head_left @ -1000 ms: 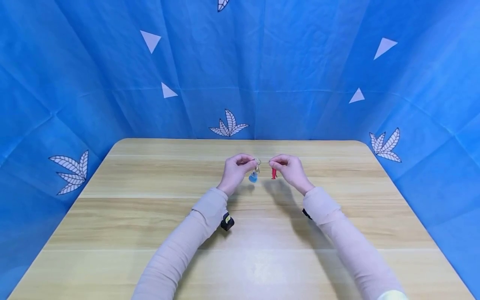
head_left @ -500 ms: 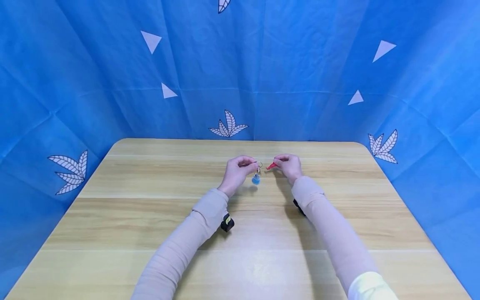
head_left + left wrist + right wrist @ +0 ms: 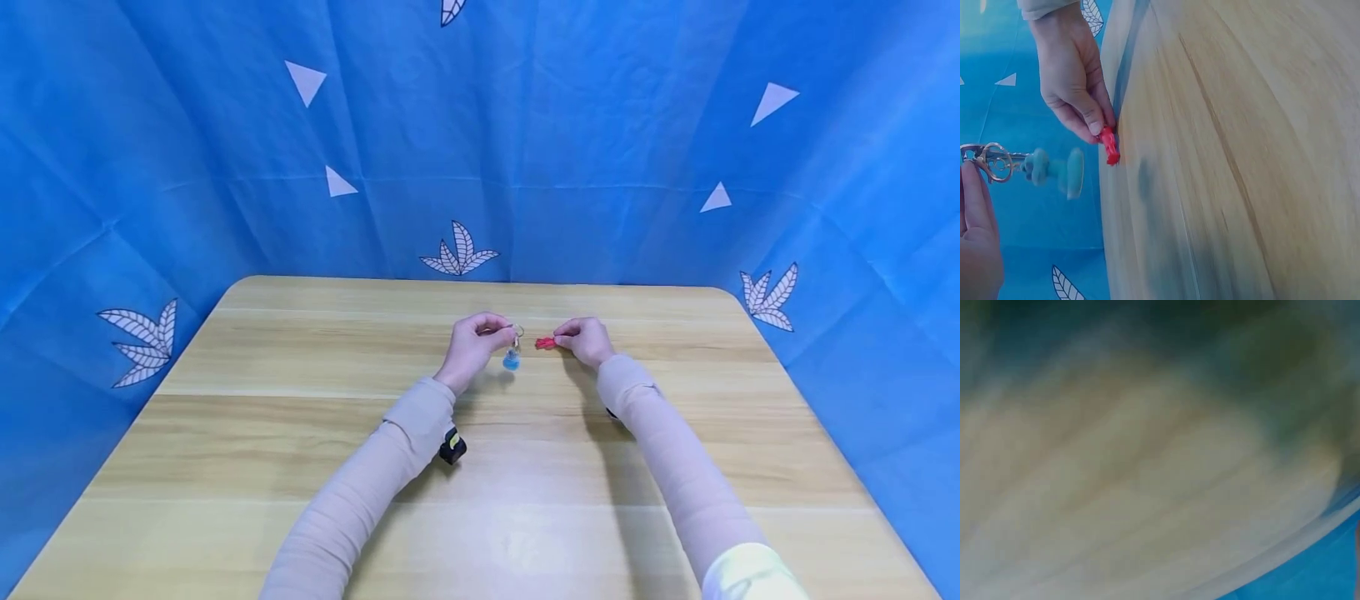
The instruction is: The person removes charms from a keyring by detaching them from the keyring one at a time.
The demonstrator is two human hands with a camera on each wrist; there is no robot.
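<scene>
Three blue cloth sides (image 3: pixel 570 125) border the wooden table (image 3: pixel 225 450); left fingers (image 3: pixel 977 200) pinch a keychain (image 3: pixel 1037 166), right fingers (image 3: pixel 1087 111) a red trinket (image 3: pixel 1110 147).

The head camera was positioned above the near side of the table (image 3: pixel 225 450), facing forward and down. It had the widest coverage and included the blue backdrop (image 3: pixel 600 125) beyond the far edge. The left wrist camera was set close, looking past the left hand (image 3: pixel 469 350) toward the right hand (image 3: pixel 587 340); its frame was turned, with backdrop at left and table at right. These two views shared both hands, the keyring (image 3: pixel 512 354) and the red trinket (image 3: pixel 544 342). The right wrist view was blurred, showing the table with backdrop at its lower right corner.
</scene>
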